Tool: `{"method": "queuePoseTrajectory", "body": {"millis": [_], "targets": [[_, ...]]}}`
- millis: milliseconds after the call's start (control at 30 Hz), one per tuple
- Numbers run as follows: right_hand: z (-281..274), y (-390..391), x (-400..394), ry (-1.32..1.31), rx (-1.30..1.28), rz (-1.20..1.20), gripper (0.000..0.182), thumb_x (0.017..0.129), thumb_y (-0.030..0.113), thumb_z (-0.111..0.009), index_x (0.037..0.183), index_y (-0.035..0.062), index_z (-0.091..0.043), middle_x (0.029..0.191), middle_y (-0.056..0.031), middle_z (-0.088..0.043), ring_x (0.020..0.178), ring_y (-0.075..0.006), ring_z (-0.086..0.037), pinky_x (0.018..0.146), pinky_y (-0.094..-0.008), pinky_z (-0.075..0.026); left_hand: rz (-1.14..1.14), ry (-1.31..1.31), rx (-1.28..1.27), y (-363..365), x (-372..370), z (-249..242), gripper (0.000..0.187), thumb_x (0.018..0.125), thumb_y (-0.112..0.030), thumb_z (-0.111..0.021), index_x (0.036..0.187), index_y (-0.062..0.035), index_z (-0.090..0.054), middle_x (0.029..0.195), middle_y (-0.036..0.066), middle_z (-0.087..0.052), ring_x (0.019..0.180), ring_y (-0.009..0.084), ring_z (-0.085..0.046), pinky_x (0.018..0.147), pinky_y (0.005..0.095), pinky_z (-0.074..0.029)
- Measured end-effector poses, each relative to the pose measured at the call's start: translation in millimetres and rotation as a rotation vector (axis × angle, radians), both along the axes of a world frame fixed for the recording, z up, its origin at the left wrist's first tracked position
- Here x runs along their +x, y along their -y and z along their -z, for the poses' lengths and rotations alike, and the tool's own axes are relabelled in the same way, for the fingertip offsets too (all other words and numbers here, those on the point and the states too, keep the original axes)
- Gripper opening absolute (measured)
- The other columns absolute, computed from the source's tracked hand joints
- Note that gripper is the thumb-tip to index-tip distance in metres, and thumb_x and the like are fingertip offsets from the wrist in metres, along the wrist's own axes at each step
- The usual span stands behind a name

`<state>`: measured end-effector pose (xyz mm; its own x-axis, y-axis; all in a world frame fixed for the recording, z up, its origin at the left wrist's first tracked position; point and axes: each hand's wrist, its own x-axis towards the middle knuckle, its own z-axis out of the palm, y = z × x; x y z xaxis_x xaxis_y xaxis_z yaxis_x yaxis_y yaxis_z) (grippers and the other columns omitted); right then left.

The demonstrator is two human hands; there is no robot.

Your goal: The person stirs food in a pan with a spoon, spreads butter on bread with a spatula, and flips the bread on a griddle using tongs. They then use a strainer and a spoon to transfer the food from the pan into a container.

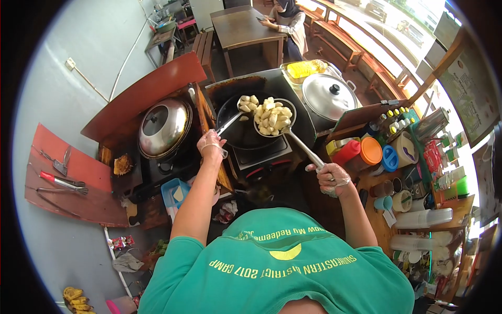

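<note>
In a clear plastic glove, my left hand (211, 142) grips the handle of a metal ladle (230, 123). Pale chunks of food (248, 103) lie in the ladle's head. My right hand (330, 179), also gloved, is closed around the long handle of a round metal strainer (305, 149). A heap of pale yellow chunks (273, 117) fills the strainer. Both tools are held side by side over a black wok (238, 137) on a stove (263, 157). One chunk (243, 118) shows below the ladle, between it and the strainer. The ladle's bowl is mostly hidden by the food.
A lidded pan (165, 127) stands left of the wok, behind a wooden divider (204, 107). At the back right are a large lidded pot (329, 98) and a bottle of yellow oil (307, 68). Containers and cups crowd the right shelf (379, 214). A person (290, 26) sits at a table beyond.
</note>
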<state>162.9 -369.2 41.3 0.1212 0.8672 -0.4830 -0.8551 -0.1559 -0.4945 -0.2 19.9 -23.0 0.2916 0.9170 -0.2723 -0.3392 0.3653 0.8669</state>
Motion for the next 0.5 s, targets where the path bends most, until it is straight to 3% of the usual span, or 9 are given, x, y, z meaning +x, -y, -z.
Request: {"method": "queuePoseTrajectory", "body": {"millis": [133, 500], "targets": [[5, -7, 3, 0.002, 0.009, -0.019, 0.028, 0.086, 0.01, -0.045, 0.112, 0.0036, -0.054, 0.051, 0.0095, -0.028, 0.035, -0.0047, -0.025, 0.036, -0.0231, -0.028, 0.015, 0.028, 0.09, -3, -13, -18, 0.018, 0.09, -0.015, -0.063, 0.097, 0.0004, -0.058, 0.073, 0.001, -0.055, 0.061, 0.0097, -0.056, 0.048, 0.0267, -0.055], [39, -52, 5, 0.052, -0.043, -0.098, 0.028, 0.083, 0.01, -0.048, 0.11, 0.004, -0.056, 0.05, 0.0095, -0.029, 0.036, -0.0059, -0.025, 0.037, -0.025, -0.028, 0.136, -0.1, 0.21, 18, -28, -44, 0.019, 0.091, -0.015, -0.062, 0.099, 0.0019, -0.06, 0.078, 0.004, -0.059, 0.065, 0.0102, -0.057, 0.051, 0.0268, -0.057]]}}
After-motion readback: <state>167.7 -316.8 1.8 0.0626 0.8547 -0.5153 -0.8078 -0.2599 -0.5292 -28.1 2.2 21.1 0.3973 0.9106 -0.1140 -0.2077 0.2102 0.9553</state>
